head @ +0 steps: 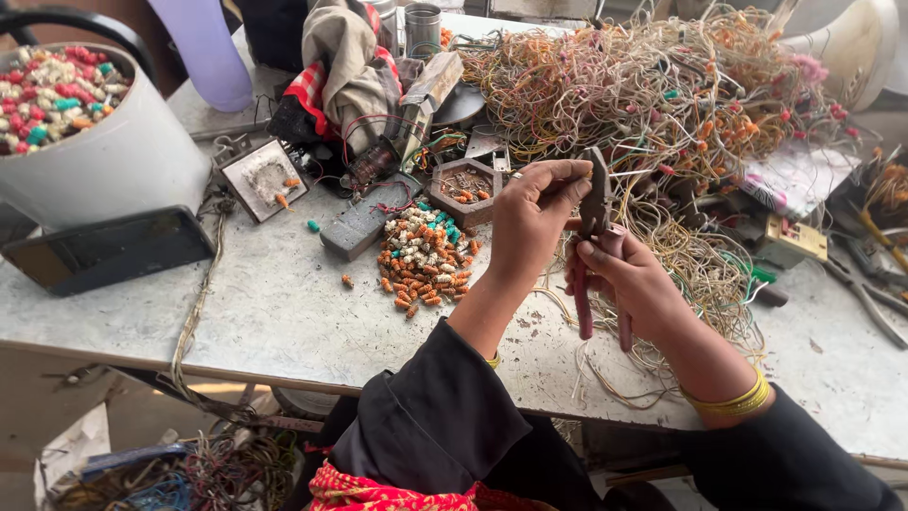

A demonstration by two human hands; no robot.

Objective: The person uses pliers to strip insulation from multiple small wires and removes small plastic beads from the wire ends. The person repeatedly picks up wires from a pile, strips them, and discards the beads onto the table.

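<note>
- Nearest the camera, black sleeves reach over the near edge of the grey table [265, 312]; yellow bangles [733, 402] circle the right wrist.
- The right hand [636, 284] has its fingers clamped round the pink handles of a pair of pliers [596, 246], nose pointing up and away.
- Just left of it, the left hand [532, 220] has its fingers pinched together on a thin wire [624, 172] right beside the pliers' nose.
- Loose wire strands trail under both hands and over the table's near edge.
- Left of the left hand sits a small heap of orange, white and teal wire caps [424, 255].
- Beyond that heap, a hexagonal wooden dish [462, 186] holds a few more bits.
- Far left, a dark tablet [104, 249] leans against a white bucket [104, 161] filled with coloured caps.
- Far right, a great tangle of wires [662, 95] covers the back of the table.
</note>
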